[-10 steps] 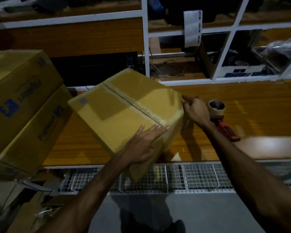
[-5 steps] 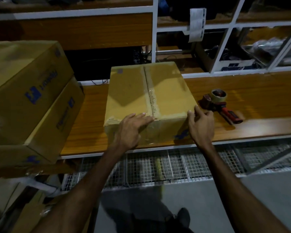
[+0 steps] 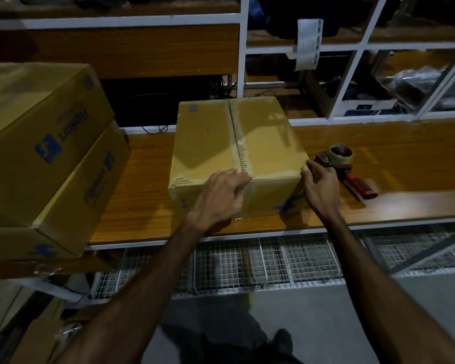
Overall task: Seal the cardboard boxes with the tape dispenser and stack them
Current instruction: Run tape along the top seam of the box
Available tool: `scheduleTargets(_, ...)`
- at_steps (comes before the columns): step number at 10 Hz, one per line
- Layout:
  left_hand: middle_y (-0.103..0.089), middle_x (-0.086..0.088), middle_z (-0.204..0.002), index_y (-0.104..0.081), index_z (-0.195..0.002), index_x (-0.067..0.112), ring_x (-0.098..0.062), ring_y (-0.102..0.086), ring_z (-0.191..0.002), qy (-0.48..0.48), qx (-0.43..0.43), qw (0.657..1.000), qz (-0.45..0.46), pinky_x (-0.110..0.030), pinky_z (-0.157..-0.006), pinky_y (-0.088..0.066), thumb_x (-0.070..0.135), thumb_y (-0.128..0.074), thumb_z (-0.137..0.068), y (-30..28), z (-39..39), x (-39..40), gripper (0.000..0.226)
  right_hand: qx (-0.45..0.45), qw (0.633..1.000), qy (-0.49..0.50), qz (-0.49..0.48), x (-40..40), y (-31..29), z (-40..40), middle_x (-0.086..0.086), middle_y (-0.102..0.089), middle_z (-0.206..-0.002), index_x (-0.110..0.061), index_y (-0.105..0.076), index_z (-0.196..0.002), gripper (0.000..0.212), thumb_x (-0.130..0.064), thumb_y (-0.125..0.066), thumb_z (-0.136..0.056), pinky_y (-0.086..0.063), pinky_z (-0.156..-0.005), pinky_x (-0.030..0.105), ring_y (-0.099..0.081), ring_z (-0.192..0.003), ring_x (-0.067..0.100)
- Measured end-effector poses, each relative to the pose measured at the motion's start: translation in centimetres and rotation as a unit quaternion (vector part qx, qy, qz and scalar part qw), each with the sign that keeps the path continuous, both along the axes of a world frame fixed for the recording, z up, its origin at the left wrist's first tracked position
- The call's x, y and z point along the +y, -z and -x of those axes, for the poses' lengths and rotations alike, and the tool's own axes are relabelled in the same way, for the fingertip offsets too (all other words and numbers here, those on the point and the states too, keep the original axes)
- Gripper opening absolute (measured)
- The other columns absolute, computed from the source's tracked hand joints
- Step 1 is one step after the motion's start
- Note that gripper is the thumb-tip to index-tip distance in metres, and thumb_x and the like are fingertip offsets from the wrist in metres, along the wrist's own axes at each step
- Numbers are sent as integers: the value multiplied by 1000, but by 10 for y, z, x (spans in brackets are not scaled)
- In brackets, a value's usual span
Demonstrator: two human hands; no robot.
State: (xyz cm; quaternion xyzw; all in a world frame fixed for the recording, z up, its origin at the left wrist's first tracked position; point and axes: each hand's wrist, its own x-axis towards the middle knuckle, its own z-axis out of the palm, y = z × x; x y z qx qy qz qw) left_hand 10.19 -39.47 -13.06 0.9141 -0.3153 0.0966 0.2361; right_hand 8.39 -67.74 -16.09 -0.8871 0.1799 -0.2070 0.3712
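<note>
Both hands, left and right, lie open-fingered on the box, gripping nothing; press the tape flat.

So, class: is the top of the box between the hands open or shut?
Shut: the box has both top flaps flat, with tape along the centre seam.

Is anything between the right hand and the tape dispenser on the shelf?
Nothing visible. The right hand rests at the near right corner of the taped brown cardboard box; the red-handled tape dispenser lies just beyond it on the bare wooden shelf.
</note>
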Motion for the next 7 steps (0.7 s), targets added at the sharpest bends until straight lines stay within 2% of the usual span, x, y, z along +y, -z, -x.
scheduleTargets(1, -54, -3, -155, -59, -146, 22, -24, -46, -147, 14, 7, 999, -36, -51, -125, -30, 41, -60, -101, -6, -8, -30, 49, -47, 996, -60, -44, -24, 0, -3, 9, -66, -134, -19, -68, -140, 41, -42, -55, -109, -54, -97, 38, -62, -119, 20)
scheduleTargets(2, -52, -2, -158, -60, -146, 24, -24, -43, -148, 32, 10, 998, -60, -49, -122, -34, 53, -55, -102, -13, -21, -72, 53, -55, 990, -106, -80, -53, -2, -10, 6, -77, -119, -11, -75, -129, 33, -31, -57, -110, -60, -86, 34, -71, -106, 13)
scheduleTargets(3, -49, -2, -160, -59, -146, 25, -26, -39, -150, 48, 16, 995, -83, -49, -121, -35, 58, -49, -102, -20, -31, -110, 56, -15, 991, -119, -65, -85, -2, -22, 1, -79, -106, -11, -77, -123, 32, -32, -58, -109, -60, -79, 35, -74, -94, 11)
scheduleTargets(4, -43, 0, -164, -54, -151, 27, -26, -32, -154, 50, 41, 994, -90, -49, -122, -29, 60, -46, -103, -22, -44, -146, 59, 86, 990, -100, 43, -132, 8, -44, 2, -75, -113, -12, -76, -124, 30, -31, -60, -108, -53, -84, 35, -69, -104, 21)
scheduleTargets(5, -39, 3, -166, -52, -153, 29, -24, -28, -156, 51, 55, 992, -99, -50, -124, -25, 60, -45, -104, -23, -58, -170, 58, 224, 959, -83, 153, -177, 31, -68, 15, -66, -132, -26, -69, -132, 38, -45, -57, -101, -57, -92, 45, -64, -111, 35)
scheduleTargets(6, -39, 3, -166, -57, -149, 30, -23, -27, -157, 44, 57, 992, -102, -53, -126, -23, 57, -45, -104, -21, -70, -186, 54, 303, 936, -63, 169, -199, 42, -80, 18, -48, -140, -31, -54, -141, 45, -45, -65, -100, -53, -97, 48, -59, -115, 40)
scheduleTargets(7, -41, 3, -165, -60, -146, 29, -22, -26, -157, 33, 59, 992, -102, -51, -127, -21, 53, -46, -105, -18, -78, -197, 50, 301, 941, -71, 139, -209, 41, -90, 18, -47, -142, -28, -46, -150, 55, -42, -66, -101, -51, -93, 48, -60, -116, 40)
